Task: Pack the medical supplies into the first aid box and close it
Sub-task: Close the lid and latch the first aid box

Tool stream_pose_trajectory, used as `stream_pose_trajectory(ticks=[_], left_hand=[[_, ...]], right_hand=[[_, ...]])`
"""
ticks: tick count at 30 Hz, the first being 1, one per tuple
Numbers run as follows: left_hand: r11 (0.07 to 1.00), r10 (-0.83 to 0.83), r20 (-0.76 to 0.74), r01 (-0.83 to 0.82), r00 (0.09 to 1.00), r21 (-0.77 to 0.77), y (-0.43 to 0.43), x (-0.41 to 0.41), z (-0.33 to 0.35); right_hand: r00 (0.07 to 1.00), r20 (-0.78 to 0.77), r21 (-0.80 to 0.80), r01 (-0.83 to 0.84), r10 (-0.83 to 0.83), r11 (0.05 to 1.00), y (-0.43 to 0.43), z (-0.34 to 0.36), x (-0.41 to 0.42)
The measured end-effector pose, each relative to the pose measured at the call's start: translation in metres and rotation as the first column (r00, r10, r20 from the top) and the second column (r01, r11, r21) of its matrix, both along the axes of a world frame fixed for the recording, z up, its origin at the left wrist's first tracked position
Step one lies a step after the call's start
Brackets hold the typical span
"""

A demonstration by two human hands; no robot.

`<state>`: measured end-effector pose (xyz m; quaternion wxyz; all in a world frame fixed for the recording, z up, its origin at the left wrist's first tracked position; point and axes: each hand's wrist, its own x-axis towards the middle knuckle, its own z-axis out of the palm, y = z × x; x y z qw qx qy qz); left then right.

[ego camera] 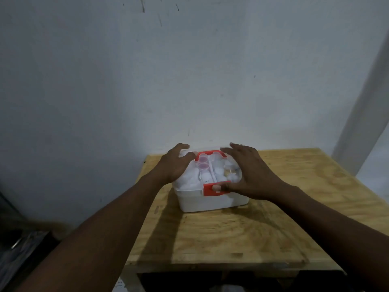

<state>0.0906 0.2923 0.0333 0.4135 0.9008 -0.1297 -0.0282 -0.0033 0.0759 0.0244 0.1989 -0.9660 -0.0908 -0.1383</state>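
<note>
A white first aid box (202, 202) stands on the wooden table (242, 232) near the back wall. Its clear lid (212, 171) is down, and white supplies and small pink-capped containers show through it. A red handle (210, 153) lies across the lid's far side. My left hand (175, 164) rests flat on the lid's left part, fingers spread. My right hand (250, 173) lies over the lid's right part, its thumb pressing the red front latch (208, 189).
The table's left edge is close to the box, and its front edge is near me. A white wall rises right behind the box. Dark objects (19, 245) sit low at the left, beside the table.
</note>
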Motion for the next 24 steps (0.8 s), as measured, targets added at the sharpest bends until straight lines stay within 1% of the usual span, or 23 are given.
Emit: stream_pose_trajectory(ticks=[1, 2, 3, 4, 5, 6, 7, 9, 12, 15, 21, 23, 24], left_hand=[[0.999, 0.048, -0.019, -0.048, 0.999, -0.017, 0.000, -0.001, 0.000], [0.993, 0.106, -0.065, -0.109, 0.992, -0.042, 0.001, -0.004, 0.000], [0.982, 0.161, -0.151, -0.174, 0.975, -0.077, 0.002, -0.006, 0.000], [0.967, 0.192, -0.270, -0.229, 0.944, -0.110, 0.004, -0.007, 0.000], [0.953, 0.192, -0.390, -0.266, 0.901, -0.145, 0.006, -0.009, 0.001], [0.942, 0.171, -0.482, -0.286, 0.859, -0.177, 0.007, -0.013, 0.002], [0.936, 0.148, -0.530, -0.291, 0.835, -0.197, 0.007, -0.016, 0.004], [0.935, 0.150, -0.536, -0.295, 0.831, -0.196, 0.005, -0.015, 0.004], [0.933, 0.176, -0.498, -0.306, 0.849, -0.190, -0.011, -0.014, 0.006], [0.936, 0.142, -0.486, -0.277, 0.862, -0.218, -0.034, -0.011, 0.008], [0.960, 0.059, -0.507, -0.188, 0.860, -0.207, -0.080, -0.007, 0.008], [0.963, 0.055, -0.510, -0.181, 0.858, -0.201, -0.091, -0.004, 0.004], [0.962, 0.071, -0.489, -0.188, 0.870, -0.195, -0.097, -0.005, 0.003]], right_hand=[[1.000, 0.015, 0.133, 0.015, -0.017, 0.991, 0.000, -0.001, -0.001], [0.998, 0.031, 0.285, 0.049, -0.061, 0.957, 0.000, -0.004, -0.002], [0.991, 0.022, 0.425, 0.111, -0.133, 0.898, 0.000, -0.010, -0.002], [0.978, -0.019, 0.529, 0.187, -0.209, 0.828, 0.000, -0.016, -0.002], [0.962, -0.085, 0.594, 0.259, -0.260, 0.762, 0.000, -0.022, -0.001], [0.950, -0.151, 0.635, 0.306, -0.274, 0.710, -0.001, -0.028, 0.000], [0.946, -0.196, 0.666, 0.322, -0.258, 0.673, -0.001, -0.031, 0.001], [0.949, -0.217, 0.694, 0.316, -0.230, 0.648, -0.004, -0.032, 0.003], [0.942, -0.178, 0.685, 0.327, -0.286, 0.651, -0.012, -0.024, 0.002], [0.929, -0.140, 0.662, 0.344, -0.341, 0.665, -0.032, -0.017, 0.000], [0.900, -0.137, 0.657, 0.396, -0.414, 0.642, -0.076, -0.012, -0.008], [0.894, -0.151, 0.655, 0.409, -0.421, 0.635, -0.084, -0.017, -0.011], [0.887, -0.146, 0.639, 0.422, -0.437, 0.643, -0.085, -0.020, -0.012]])
